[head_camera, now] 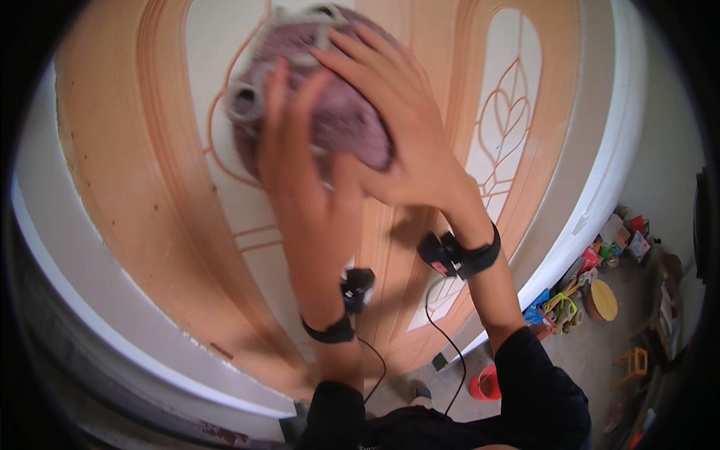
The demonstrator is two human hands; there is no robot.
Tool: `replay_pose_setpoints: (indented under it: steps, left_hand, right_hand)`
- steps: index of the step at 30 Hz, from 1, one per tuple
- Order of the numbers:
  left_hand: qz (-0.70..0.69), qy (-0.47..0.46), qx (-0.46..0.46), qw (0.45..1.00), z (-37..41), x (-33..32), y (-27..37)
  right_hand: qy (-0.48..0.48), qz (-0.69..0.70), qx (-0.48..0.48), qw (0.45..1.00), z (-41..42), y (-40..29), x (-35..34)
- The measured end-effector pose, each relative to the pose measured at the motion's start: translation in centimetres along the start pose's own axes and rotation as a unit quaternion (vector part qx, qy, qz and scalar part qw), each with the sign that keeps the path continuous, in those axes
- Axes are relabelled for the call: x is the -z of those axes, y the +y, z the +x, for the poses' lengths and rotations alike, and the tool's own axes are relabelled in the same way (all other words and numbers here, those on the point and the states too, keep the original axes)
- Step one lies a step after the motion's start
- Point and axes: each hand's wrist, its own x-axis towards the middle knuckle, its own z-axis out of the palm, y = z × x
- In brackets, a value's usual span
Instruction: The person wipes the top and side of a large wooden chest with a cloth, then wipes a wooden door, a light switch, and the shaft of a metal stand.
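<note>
Before me is a mauve, fuzzy cloth pad (343, 124) with pale grey edging and loops, raised against or close to a wood-coloured door (388, 247). My left hand (309, 152) is blurred and grips the lower left side of the pad, its fingers pointing up across it. The right side is held by my right hand (402, 118), with its fingers spread over the pad's face. Both hands hide part of the cloth, and I cannot tell whether it touches the door. Each wrist wears a black strap with a small device.
Pale panels with leaf-patterned lines (500, 112) are set in the door. A white frame (590, 185) curves along the right. On the floor are a red bucket (485, 383), a round wooden-topped stool (603, 301), a small wooden stool (633, 364) and piled bags (613, 242). Thin cables (462, 360) hang from the wrist devices.
</note>
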Motion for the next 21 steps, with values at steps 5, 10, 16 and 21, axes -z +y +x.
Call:
replay_pose_setpoints:
  steps: [5, 10, 16, 21]
  left_hand:
    - [0.018, -0.018, 0.035, 0.999, 0.3, 5.3, -2.2]
    - [0.06, -0.047, 0.003, 0.997, -4.4, 7.6, -3.8]
    - [0.133, -0.086, 0.043, 0.986, -13.2, 9.2, -4.1]
    - [0.197, -0.072, 0.033, 0.977, -21.0, 11.4, -5.1]
  right_hand:
    - [0.002, 0.019, -0.013, 1.0, 1.7, -3.2, -4.7]
    - [-0.085, -0.055, -0.108, 0.989, -1.4, -7.9, -7.1]
    - [-0.04, -0.092, -0.078, 0.992, -10.4, -9.5, -11.0]
    - [-0.052, -0.08, -0.126, 0.987, -16.9, -14.0, -12.5]
